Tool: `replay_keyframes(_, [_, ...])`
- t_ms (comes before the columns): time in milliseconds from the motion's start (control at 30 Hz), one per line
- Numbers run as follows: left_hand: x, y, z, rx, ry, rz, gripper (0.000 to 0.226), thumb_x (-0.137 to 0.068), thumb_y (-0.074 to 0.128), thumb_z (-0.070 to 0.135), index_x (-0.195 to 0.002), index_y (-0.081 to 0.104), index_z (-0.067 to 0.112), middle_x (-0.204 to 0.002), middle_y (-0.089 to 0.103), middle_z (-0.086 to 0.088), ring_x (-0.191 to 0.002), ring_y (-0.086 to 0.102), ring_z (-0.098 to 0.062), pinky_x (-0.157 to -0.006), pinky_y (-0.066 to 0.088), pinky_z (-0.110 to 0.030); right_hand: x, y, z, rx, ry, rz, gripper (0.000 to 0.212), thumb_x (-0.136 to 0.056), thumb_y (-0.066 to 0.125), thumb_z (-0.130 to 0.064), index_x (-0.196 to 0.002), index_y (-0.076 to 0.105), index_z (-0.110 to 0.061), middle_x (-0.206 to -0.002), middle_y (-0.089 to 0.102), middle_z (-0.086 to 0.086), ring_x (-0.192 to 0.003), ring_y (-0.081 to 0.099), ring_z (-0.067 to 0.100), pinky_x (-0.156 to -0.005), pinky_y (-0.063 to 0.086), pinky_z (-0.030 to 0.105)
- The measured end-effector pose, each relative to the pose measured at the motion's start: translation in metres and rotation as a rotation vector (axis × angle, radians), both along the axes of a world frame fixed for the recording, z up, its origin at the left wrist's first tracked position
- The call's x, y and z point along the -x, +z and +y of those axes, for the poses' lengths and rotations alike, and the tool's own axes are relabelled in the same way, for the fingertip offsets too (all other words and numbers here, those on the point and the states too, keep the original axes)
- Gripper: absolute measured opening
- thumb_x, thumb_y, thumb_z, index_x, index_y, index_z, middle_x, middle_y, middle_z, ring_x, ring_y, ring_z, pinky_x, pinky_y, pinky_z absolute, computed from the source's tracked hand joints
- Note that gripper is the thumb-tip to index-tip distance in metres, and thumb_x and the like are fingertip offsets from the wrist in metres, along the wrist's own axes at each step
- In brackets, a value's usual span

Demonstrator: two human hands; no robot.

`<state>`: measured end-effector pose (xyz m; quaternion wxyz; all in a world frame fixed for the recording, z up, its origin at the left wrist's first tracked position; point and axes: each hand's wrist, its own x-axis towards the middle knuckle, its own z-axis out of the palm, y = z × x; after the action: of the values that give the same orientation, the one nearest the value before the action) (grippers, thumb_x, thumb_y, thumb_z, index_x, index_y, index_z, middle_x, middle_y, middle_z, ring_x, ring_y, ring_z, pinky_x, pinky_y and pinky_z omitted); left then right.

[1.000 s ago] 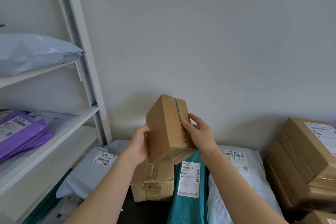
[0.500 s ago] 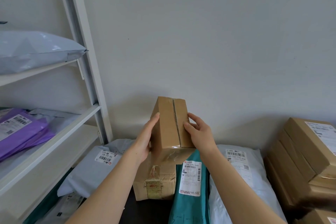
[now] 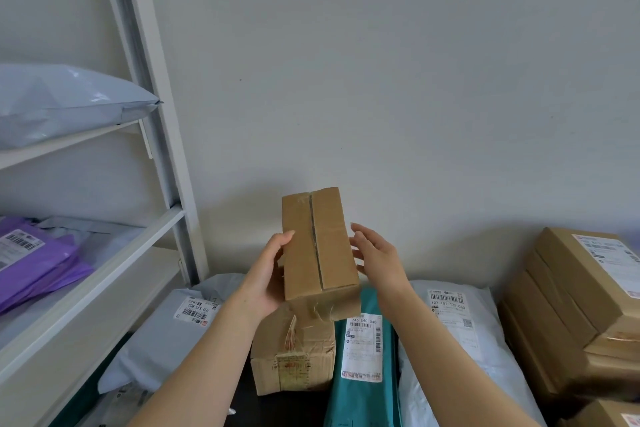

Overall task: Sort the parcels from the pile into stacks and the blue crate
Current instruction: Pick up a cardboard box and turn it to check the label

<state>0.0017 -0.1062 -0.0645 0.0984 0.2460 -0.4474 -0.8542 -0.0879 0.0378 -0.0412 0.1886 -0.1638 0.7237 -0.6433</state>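
- One small cardboard box (image 3: 318,243) is held up in the middle of the view, taped seam facing the camera, tilted slightly. It is clear of the pile below it.
- Two hands are on it. The left hand (image 3: 268,274) grips the box's left side, thumb on the front face and fingers curled round behind.
- The right hand (image 3: 377,253) has loosely spread, nearly straight fingers at the box's right edge and holds nothing. I cannot tell whether the tips touch the cardboard.
- Directly beneath lies one worn box (image 3: 294,354) with crumpled tape and a torn label.
- Three mailers lie around it: a grey mailer (image 3: 162,340) on the left, a teal mailer (image 3: 360,399) pressed against its right side, and a white mailer (image 3: 460,340) just right of that.
- On the right is a stack of brown boxes (image 3: 571,305), at least three high, its left edge touching the white mailer. The corner of one more box (image 3: 609,416) shows at the near right.
- On the left, a white shelf unit (image 3: 114,263) shows two loaded levels. One pale mailer (image 3: 62,100) lies on the upper level, and purple mailers (image 3: 38,263) lie on the lower one, at least two of them.
- The open room is above the pile, where the bare wall (image 3: 398,80) is unobstructed between the shelf upright and the stack. Near the bottom, a narrow dark strip shows between the grey mailer and the worn box.
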Motion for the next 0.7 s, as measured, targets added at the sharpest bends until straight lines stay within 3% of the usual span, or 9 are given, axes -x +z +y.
replay_keyframes(100, [0.000, 0.000, -0.001, -0.061, -0.023, 0.063, 0.037, -0.085, 0.054, 0.048, -0.097, 0.066, 0.015, -0.083, 0.070, -0.013, -0.083, 0.062, -0.028, -0.076, 0.048, -0.037, -0.005, 0.003, -0.004, -0.047, 0.072, -0.029, 0.033, -0.101, 0.045, -0.028, -0.133, 0.052, -0.023, -0.112, 0.065, -0.004, -0.093, 0.060, 0.004, -0.079, 0.048, 0.022])
replay_keyframes(267, [-0.001, -0.004, -0.015, -0.172, -0.001, 0.171, 0.039, -0.084, 0.053, 0.050, -0.101, 0.067, 0.017, -0.087, 0.071, -0.012, -0.079, 0.067, -0.027, -0.070, 0.055, -0.036, 0.000, 0.005, -0.007, -0.179, 0.052, -0.083, 0.057, -0.098, 0.049, -0.036, -0.149, 0.029, -0.023, -0.133, 0.049, 0.005, -0.112, 0.050, 0.020, -0.091, 0.042, 0.030])
replay_keyframes(333, [0.000, -0.004, -0.019, -0.219, 0.001, 0.212, 0.040, -0.083, 0.054, 0.050, -0.094, 0.075, 0.017, -0.090, 0.072, -0.013, -0.080, 0.069, -0.029, -0.070, 0.057, -0.039, 0.003, -0.002, -0.009, -0.183, 0.041, -0.162, 0.049, -0.096, 0.052, -0.043, -0.139, 0.042, -0.023, -0.136, 0.050, 0.003, -0.119, 0.052, 0.023, -0.092, 0.047, 0.034])
replay_keyframes(400, [0.002, -0.006, -0.022, -0.268, 0.000, 0.239, 0.045, -0.088, 0.049, 0.049, -0.082, 0.080, 0.016, -0.088, 0.072, -0.012, -0.075, 0.071, -0.028, -0.066, 0.058, -0.039, 0.004, -0.007, -0.012, -0.145, 0.059, -0.263, 0.040, -0.094, 0.054, -0.046, -0.118, 0.056, -0.015, -0.122, 0.064, 0.006, -0.110, 0.061, 0.023, -0.087, 0.052, 0.034])
replay_keyframes(500, [0.003, -0.009, -0.026, -0.296, -0.006, 0.211, 0.046, -0.091, 0.048, 0.045, -0.079, 0.079, 0.014, -0.088, 0.072, -0.012, -0.074, 0.071, -0.029, -0.065, 0.059, -0.039, 0.005, -0.007, -0.015, -0.045, 0.106, -0.350, 0.038, -0.093, 0.058, -0.045, -0.114, 0.064, -0.014, -0.105, 0.073, 0.006, -0.095, 0.069, 0.022, -0.085, 0.056, 0.033])
replay_keyframes(600, [0.005, -0.007, -0.030, -0.247, 0.000, 0.164, 0.039, -0.093, 0.049, 0.041, -0.089, 0.076, 0.011, -0.085, 0.073, -0.013, -0.069, 0.071, -0.030, -0.062, 0.059, -0.038, 0.003, -0.002, -0.018, 0.005, 0.121, -0.337, 0.039, -0.092, 0.060, -0.042, -0.118, 0.062, -0.014, -0.102, 0.075, 0.005, -0.085, 0.071, 0.019, -0.070, 0.054, 0.027])
replay_keyframes(700, [0.007, -0.005, -0.034, -0.216, -0.003, 0.136, 0.037, -0.095, 0.048, 0.040, -0.106, 0.069, 0.012, -0.088, 0.074, -0.013, -0.072, 0.071, -0.030, -0.063, 0.059, -0.037, 0.003, -0.001, -0.021, 0.051, 0.136, -0.326, 0.043, -0.090, 0.062, -0.044, -0.124, 0.057, -0.018, -0.105, 0.074, 0.003, -0.090, 0.071, 0.019, -0.071, 0.054, 0.028])
